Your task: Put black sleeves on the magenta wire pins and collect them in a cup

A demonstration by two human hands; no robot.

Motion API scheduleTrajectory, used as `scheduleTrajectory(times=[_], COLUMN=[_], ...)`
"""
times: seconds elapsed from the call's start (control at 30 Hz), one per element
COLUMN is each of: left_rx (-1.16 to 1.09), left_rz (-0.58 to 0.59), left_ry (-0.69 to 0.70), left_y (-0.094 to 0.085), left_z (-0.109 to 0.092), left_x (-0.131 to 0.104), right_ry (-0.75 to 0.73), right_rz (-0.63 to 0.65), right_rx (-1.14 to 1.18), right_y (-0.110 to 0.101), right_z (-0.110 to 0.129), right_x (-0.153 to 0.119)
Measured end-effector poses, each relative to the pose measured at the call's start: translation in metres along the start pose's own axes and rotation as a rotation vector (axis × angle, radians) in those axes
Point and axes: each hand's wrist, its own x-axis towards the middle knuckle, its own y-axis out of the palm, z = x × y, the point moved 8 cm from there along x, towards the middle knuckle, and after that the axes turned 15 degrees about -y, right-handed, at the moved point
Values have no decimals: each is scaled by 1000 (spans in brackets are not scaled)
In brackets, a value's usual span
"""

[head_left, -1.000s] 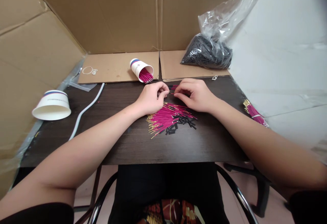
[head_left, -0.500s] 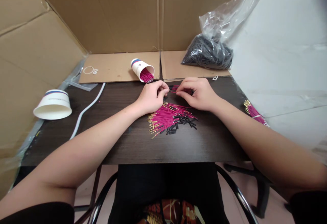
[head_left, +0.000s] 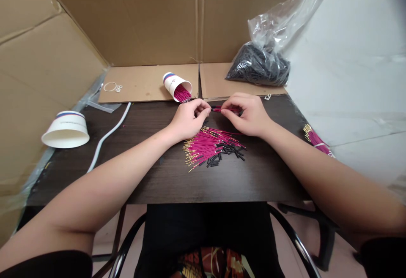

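My left hand (head_left: 189,119) and my right hand (head_left: 248,113) meet above the dark table (head_left: 152,172), fingertips almost touching. Between them they pinch a thin magenta wire (head_left: 216,109); my right hand seems to hold a few more of the same. Just in front of the hands lies a fan-shaped pile of magenta wires with gold tips (head_left: 204,148). Several short black sleeves (head_left: 226,153) are scattered at its right side.
A tipped paper cup (head_left: 175,85) with magenta wires lies at the back on cardboard. An upturned paper cup (head_left: 65,129) and a white cable (head_left: 106,137) are at the left. A plastic bag of black sleeves (head_left: 258,67) sits back right. A tied wire bundle (head_left: 314,138) lies right.
Both hands have edged slightly away from me and the fingertips have closed in on the wire between them. The pile and cups have not moved.
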Motion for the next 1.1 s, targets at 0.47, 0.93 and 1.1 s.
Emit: scheduleTrajectory(times=[0.47,0.93,1.1], left_rx=[-4,10,29], left_rz=[11,16,16], left_ry=[5,32,25], left_y=[0,1,1], left_z=[-2,-5,-5], left_x=[-1,-3,-4], right_ry=[1,0,31], right_rz=[9,24,43], right_rx=[18,12,6], right_y=[2,5,5], right_z=[-1,0,-2], right_x=[-1,-2,-2])
